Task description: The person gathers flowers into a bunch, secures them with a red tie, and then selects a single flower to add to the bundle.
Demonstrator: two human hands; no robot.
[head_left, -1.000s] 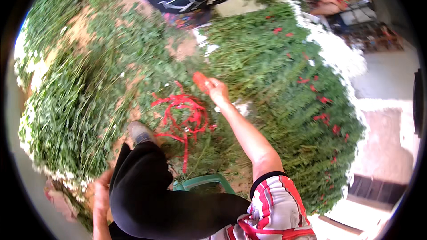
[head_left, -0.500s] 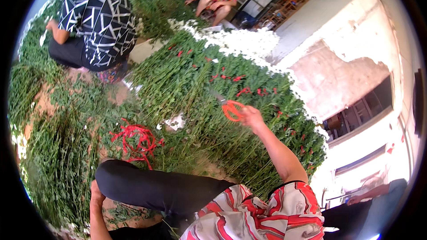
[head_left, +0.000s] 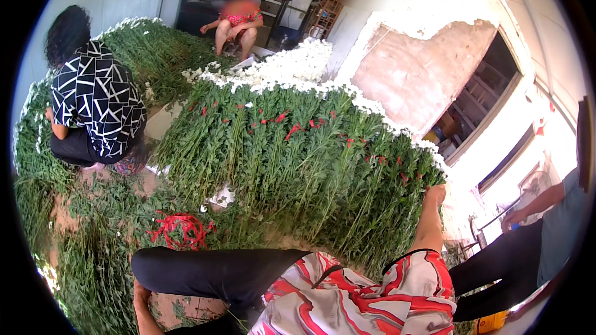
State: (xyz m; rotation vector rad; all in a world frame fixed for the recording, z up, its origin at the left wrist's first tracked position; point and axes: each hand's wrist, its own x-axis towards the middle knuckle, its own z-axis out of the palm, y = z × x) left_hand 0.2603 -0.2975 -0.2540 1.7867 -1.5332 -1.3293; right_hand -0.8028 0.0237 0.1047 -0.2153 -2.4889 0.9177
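My right arm reaches out to the right end of a large pile of leafy cut stems (head_left: 298, 167), topped with white flowers (head_left: 292, 62). My right hand (head_left: 436, 193) is at the pile's edge, just below the white blooms; its fingers are hidden, and no scissors show there. Low on the left, my left hand (head_left: 141, 291) is beside my bent, black-trousered knee (head_left: 161, 263), its fingers mostly out of sight. Red ties (head_left: 282, 116) are dotted among the stems. A tangled heap of red strips (head_left: 183, 231) lies on loose greenery beyond my knee.
A person in a black-and-white patterned top (head_left: 99, 96) squats at the left among more stems. Another in a red top (head_left: 239, 15) sits at the back. To the right stands a person in dark trousers (head_left: 496, 267). A white scrap (head_left: 222, 196) lies before the pile.
My right hand has moved right to the pile's end, and the orange-handled scissors it held are no longer visible. The view has shifted; my left hand stays by my knee.
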